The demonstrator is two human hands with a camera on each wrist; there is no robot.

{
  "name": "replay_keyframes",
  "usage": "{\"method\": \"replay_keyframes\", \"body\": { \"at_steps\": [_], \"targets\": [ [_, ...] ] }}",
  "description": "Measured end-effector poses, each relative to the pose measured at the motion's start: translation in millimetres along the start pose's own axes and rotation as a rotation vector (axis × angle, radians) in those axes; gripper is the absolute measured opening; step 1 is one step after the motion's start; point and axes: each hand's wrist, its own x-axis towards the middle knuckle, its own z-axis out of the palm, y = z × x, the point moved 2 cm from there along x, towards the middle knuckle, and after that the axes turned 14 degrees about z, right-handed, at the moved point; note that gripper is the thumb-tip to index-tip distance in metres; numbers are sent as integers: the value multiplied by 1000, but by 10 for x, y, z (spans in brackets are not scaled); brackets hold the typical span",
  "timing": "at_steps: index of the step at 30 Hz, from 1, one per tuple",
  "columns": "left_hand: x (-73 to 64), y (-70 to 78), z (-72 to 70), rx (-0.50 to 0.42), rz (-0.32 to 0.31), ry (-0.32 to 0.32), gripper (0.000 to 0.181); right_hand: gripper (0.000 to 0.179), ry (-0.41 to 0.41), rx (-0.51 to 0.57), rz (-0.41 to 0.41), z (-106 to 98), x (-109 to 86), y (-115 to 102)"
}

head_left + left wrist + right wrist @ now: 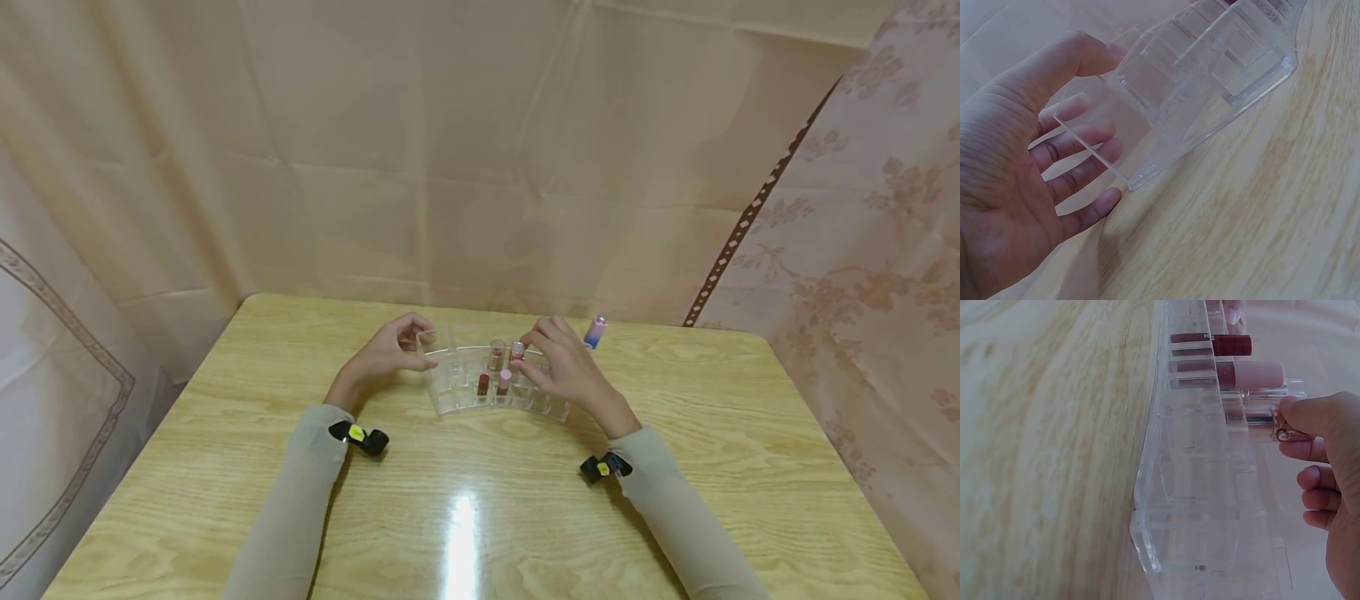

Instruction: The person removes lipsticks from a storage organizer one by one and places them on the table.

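Observation:
A clear, curved lipstick organizer (450, 402) stands on the table. My left hand (390, 348) holds its left end, thumb at the upper edge and the other fingers spread behind the transparent wall (1116, 119) in the left wrist view. Thumb and index finger of my right hand (562, 362) pinch a clear-capped lipstick (1263, 417) that stands in a back-row slot. Beside it is another clear-capped lipstick (497, 357). The front row holds a dark red lipstick tube (1232, 345) and a pink-capped tube (1259, 374).
Behind the right hand, a pink-and-blue tube (596, 332) stands near the organizer's right end. The wooden table (420, 500) ends at a beige curtain (337, 208) at the back. Patterned cloth (885, 275) hangs on the right.

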Motion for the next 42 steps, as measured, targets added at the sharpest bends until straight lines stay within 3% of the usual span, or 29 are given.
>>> {"method": "replay_keyframes", "body": {
  "at_steps": [10,32,42],
  "targets": [
    [-2,-11,3,-10,-4,-5,57,33,32,-59,-22,18,-1,-4],
    [14,-2,-19,-13,-14,-3,56,28,16,-32,4,19,17,-3],
    [17,-3,-20,-19,-19,-3,57,28,44,-32,-14,-2,16,-6]
  ]
}}
